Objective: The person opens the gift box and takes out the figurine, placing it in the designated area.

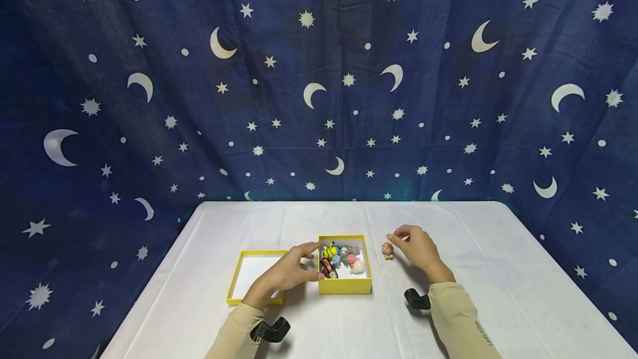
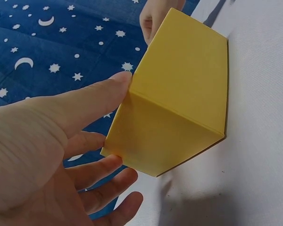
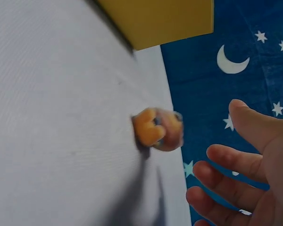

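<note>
In the head view, a small figure [image 1: 387, 251] stood on the tabletop [image 1: 324, 328] right of the yellow box [image 1: 345, 287], its front seemingly facing the wearer. The right hand [image 1: 417, 248] was near it, grip apart. The left hand [image 1: 287, 271] touched the box's left side, probably to steady it. The left wrist view showed that grip spread, thumb at a corner, not clamped. In the right wrist view, the blurred figure's long axis rose upright, clear of the fingers.
</note>
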Tool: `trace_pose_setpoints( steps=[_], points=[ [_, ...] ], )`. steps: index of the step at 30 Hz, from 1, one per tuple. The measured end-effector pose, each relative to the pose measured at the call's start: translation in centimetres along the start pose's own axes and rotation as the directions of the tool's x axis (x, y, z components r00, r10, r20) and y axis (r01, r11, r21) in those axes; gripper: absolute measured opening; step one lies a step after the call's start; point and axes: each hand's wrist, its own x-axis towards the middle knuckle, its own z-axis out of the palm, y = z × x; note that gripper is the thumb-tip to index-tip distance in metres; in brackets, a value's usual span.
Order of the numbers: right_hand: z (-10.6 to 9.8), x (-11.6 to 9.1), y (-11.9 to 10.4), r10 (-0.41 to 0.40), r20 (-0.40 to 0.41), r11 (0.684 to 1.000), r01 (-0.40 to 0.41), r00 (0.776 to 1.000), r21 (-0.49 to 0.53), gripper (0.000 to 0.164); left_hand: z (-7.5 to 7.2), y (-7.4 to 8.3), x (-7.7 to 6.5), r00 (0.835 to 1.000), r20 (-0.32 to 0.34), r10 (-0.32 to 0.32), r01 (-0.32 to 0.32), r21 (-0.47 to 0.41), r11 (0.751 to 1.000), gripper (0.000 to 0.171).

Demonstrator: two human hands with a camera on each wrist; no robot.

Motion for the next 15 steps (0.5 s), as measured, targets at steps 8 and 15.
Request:
trace_pose_setpoints(
  steps=[8, 15],
  points=[
    [-0.4, 0.1, -0.7, -0.033, -0.029, 0.999, 0.034, 0.999, 0.033, 0.027, 0.0, 0.2, -0.1, 1.0, -0.005, -0.014, 0.014, 0.021, 1.0, 0.075],
    [-0.7, -0.2, -2.0, -0.079, -0.041, 0.995, 0.081, 0.996, 0.058, 0.025, -0.2, 0.2, -0.1, 0.999, -0.014, -0.045, 0.045, 0.051, 0.998, 0.077]
  ],
)
